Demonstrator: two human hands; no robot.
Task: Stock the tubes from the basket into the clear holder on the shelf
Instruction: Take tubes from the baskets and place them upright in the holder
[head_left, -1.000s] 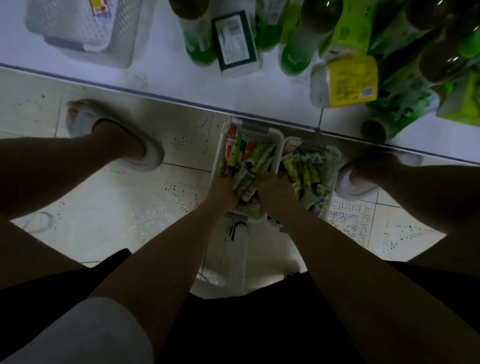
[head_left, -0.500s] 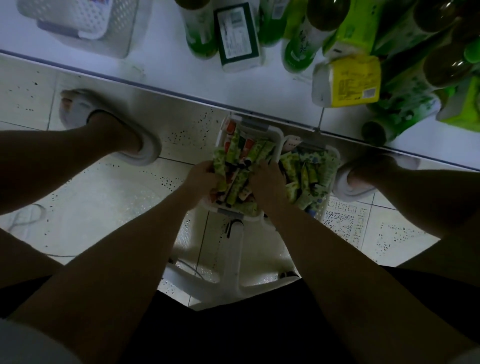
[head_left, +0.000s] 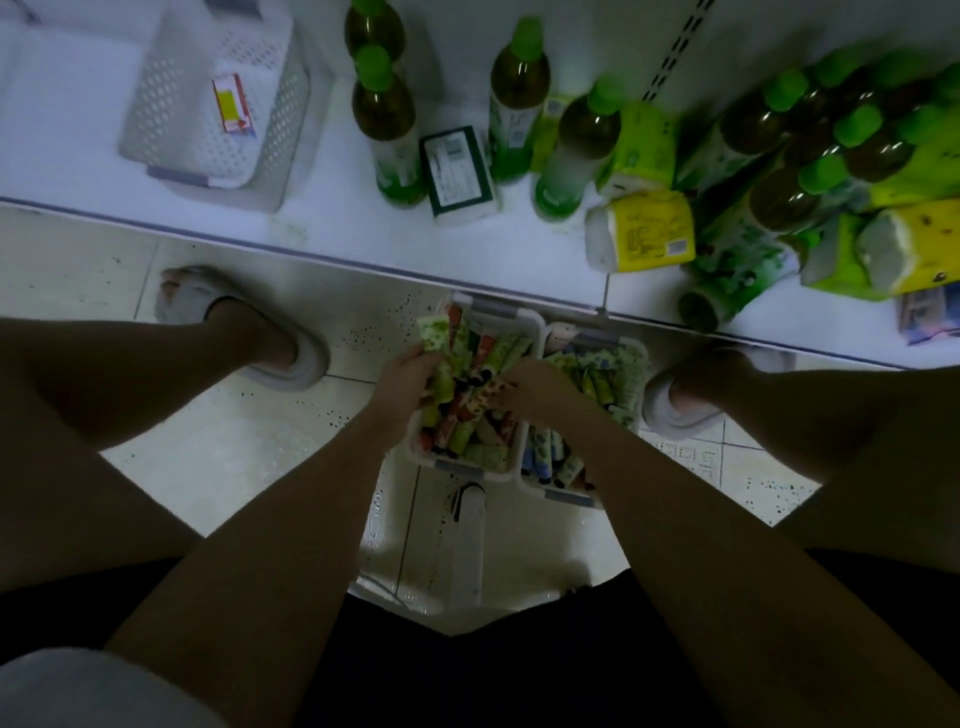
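Down on the floor, tight against the shelf edge, the tubes (head_left: 470, 400) lie heaped in a white basket (head_left: 457, 465), a jumble of green, red and patterned wrappers. The left hand (head_left: 408, 375) is in at the basket's left side, fingers (head_left: 415, 358) curled round a green tube (head_left: 436, 343) that pokes up past the rim. The right hand (head_left: 530, 389) is in from the other side, fingers curled down among the tubes near the middle; it seems to be pinching one, though in this dim light I cannot tell for sure. Touching the first on the right sits a second basket (head_left: 563, 493), also packed with green and blue tubes. Either side, a foot in a pale slipper: left slipper (head_left: 244, 332), right slipper (head_left: 680, 410). Up on the white shelf (head_left: 337, 228) stand green-capped bottles (head_left: 387, 119), yellow packs (head_left: 644, 228), and at far left a white perforated bin (head_left: 208, 104) with a small card inside.
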